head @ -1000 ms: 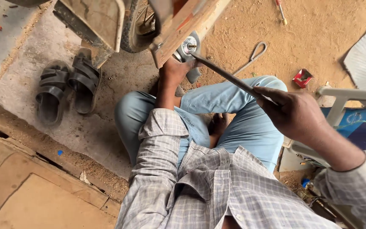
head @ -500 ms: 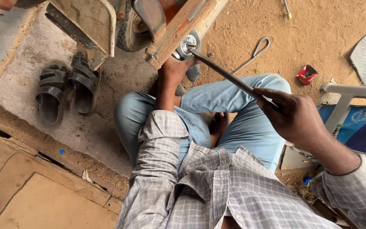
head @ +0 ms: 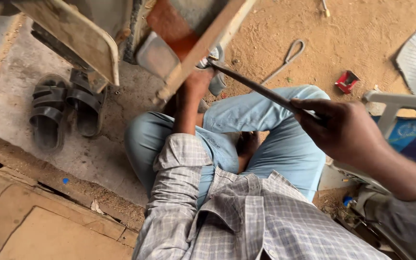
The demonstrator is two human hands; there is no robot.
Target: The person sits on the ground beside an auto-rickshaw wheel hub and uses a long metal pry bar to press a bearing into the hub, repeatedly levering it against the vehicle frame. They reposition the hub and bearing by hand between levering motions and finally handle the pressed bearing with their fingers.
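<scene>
Steel rod [head: 261, 89], long and dark, is gripped at its near end by the person's right hand [head: 345, 132], fingers closed around it. Its far end meets a round metal fitting [head: 212, 60] on a slanted wooden beam [head: 208, 48]. The left hand [head: 197, 84] reaches up beneath that fitting; its grip cannot be made out. Black sandals [head: 66, 110] lie on concrete to the left, and a small red box [head: 346, 81] sits on sand, contents unseen.

Single head-worn view, looking steeply down from close above the person's own shirt front [head: 246, 221] and crossed legs [head: 246, 130]. Sandy ground [head: 362, 38] fills the top; sandals [head: 63, 110] lie left.
</scene>
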